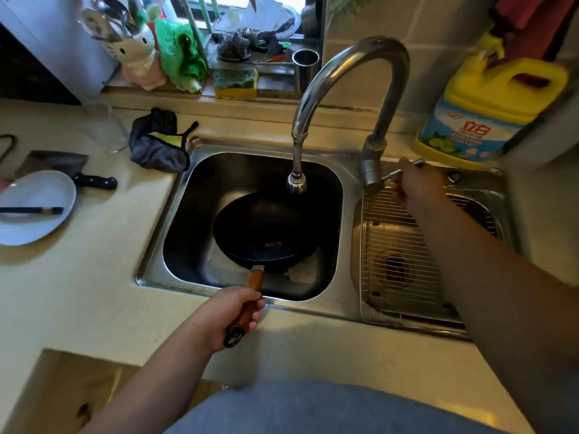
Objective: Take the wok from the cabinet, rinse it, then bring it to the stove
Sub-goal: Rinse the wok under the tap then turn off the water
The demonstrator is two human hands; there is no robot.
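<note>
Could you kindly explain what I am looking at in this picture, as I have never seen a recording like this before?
There is no machine here: a person wears a wide-angle camera on the head, looking down at their own two bare hands in a kitchen. The left hand grips the wooden handle of a black wok, which sits in the left sink basin under the faucet spout. The right hand reaches to the faucet lever; I see no water running. The right basin holds a wire rack. On the counter to the left lie a white plate with chopsticks across it, a cleaver and a grey cloth. A yellow detergent jug stands behind the sink.
</note>
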